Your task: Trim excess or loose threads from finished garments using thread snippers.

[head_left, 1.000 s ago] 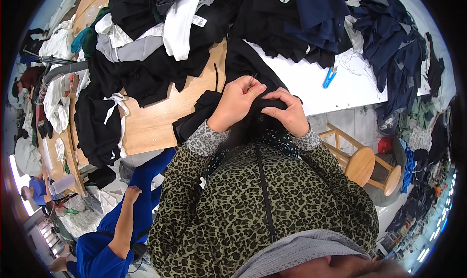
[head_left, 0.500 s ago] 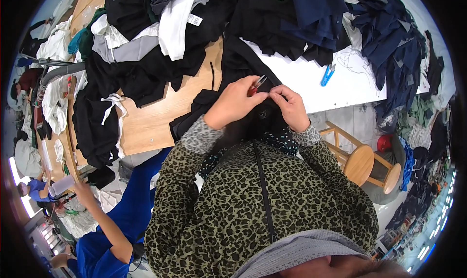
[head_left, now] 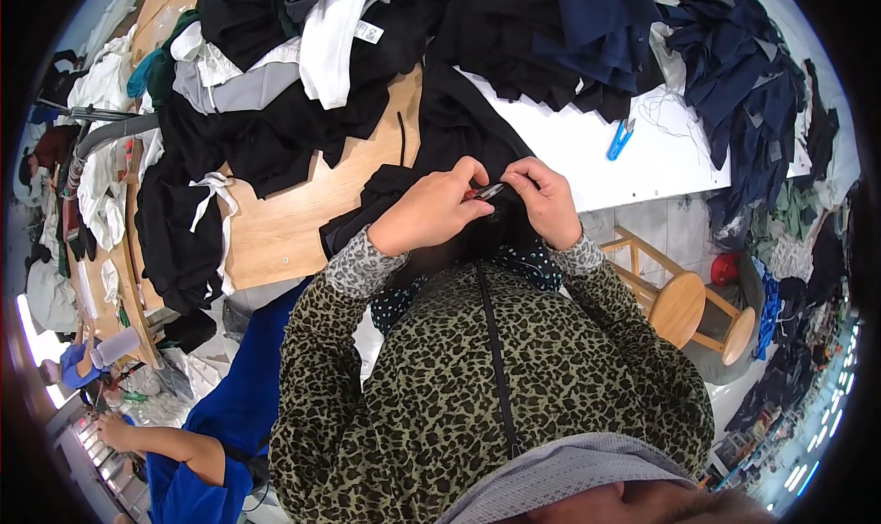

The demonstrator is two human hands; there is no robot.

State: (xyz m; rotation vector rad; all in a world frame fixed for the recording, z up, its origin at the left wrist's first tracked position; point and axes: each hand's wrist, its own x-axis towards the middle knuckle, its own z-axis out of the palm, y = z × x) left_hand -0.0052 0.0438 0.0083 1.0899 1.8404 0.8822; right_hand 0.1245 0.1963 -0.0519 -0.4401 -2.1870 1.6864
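Note:
A pair of small thread snips (head_left: pixel 488 192) with a bit of red at the handle sits in my left hand (head_left: pixel 427 214), whose fingers are closed round it. The metal blades point right, toward the fingertips of my right hand (head_left: pixel 551 210). That hand is pinched shut at a black garment (head_left: pixel 466 120), which runs from the table down over my lap. Any thread between the fingertips is too fine to see. The blade tips lie close to the right fingers; whether they touch the cloth is hidden.
Blue snips (head_left: pixel 619 139) lie on the white tabletop (head_left: pixel 587 171). Dark garments (head_left: pixel 514 47) pile along the back, navy ones (head_left: pixel 734 83) at the right. Left is a wooden table (head_left: pixel 275 230) with clothes. Wooden stools (head_left: pixel 677 310) stand at right; a person in blue (head_left: pixel 206 469) is at left.
My left hand has turned and dropped slightly, bringing the snips' blades down from pointing up to pointing at the right fingertips. The right hand barely moved. The neighbouring person's arm has lowered.

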